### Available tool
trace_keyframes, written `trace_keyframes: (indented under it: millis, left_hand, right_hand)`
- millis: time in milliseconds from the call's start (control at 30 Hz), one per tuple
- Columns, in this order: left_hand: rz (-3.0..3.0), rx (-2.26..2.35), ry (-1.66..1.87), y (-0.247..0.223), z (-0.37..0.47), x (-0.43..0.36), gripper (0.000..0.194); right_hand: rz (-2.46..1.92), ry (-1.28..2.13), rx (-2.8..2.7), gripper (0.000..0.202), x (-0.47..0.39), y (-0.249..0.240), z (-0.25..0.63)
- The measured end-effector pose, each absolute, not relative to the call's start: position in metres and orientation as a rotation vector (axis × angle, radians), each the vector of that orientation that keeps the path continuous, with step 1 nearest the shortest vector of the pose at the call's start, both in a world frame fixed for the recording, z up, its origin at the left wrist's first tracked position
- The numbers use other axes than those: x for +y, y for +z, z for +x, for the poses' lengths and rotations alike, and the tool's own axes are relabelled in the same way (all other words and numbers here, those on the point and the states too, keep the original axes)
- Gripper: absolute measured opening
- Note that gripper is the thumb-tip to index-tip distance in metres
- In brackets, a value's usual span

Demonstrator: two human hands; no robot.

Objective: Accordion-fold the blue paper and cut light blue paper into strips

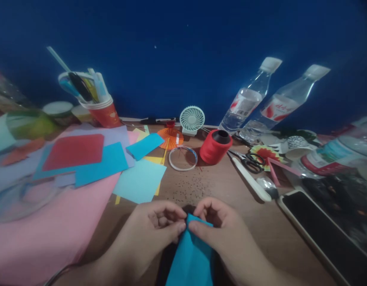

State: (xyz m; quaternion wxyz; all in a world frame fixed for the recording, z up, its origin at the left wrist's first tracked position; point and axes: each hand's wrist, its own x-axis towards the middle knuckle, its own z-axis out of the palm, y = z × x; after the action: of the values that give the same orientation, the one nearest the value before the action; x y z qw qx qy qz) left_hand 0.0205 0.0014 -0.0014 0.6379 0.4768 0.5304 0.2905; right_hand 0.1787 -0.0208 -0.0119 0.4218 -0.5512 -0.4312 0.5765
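A blue sheet of paper stands out at the bottom middle, close in front of me, with creases running along its length. My left hand pinches its upper left corner between thumb and fingers. On the top edge, my right hand grips the same paper, thumb in front and fingers behind. Both thumbs almost meet near that corner. Just beyond the hands, small dark specks are scattered over the brown table.
Coloured papers and a pink sheet cover the left. A red spool, a clear ring and a small fan stand ahead. To the right are scissors, a white-handled tool, a phone and bottles.
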Motion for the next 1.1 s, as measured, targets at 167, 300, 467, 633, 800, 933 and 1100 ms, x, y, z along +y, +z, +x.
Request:
trace_keyframes:
  millis: [167, 300, 467, 633, 800, 933, 1100]
  left_hand:
    - [1.176, 1.271, 0.805, -0.001, 0.011, 0.004, 0.007]
    - [1.237, 1.275, 0.824, 0.001, 0.007, 0.003, 0.006]
    - [1.265, 1.326, 0.855, 0.0, 0.009, 0.005, 0.007]
    - [1.23, 1.294, 0.878, -0.004, 0.009, 0.007, 0.009]
    - [1.197, 1.277, 0.879, -0.007, 0.008, 0.005, 0.01]
    - [1.203, 1.244, 0.869, -0.009, 0.006, 0.003, 0.009]
    - [1.196, 1.234, 0.847, -0.007, 0.007, 0.004, 0.012]
  right_hand:
    - [-1.314, 1.431, -1.03, 0.014, -0.015, -0.011, 0.163]
    - [-1.305, 1.359, -1.059, 0.014, -0.015, -0.013, 0.158]
    - [-1.406, 1.368, -1.154, 0.011, -0.018, -0.015, 0.16]
    - [-1.368, 1.374, -1.171, 0.013, -0.02, -0.015, 0.162]
    - [-1.373, 1.372, -1.153, 0.014, -0.021, -0.016, 0.16]
    - [-1.413, 1.366, -1.149, 0.014, -0.02, -0.014, 0.158]
    - [-1.454, 1.371, -1.102, 0.015, -0.018, -0.013, 0.157]
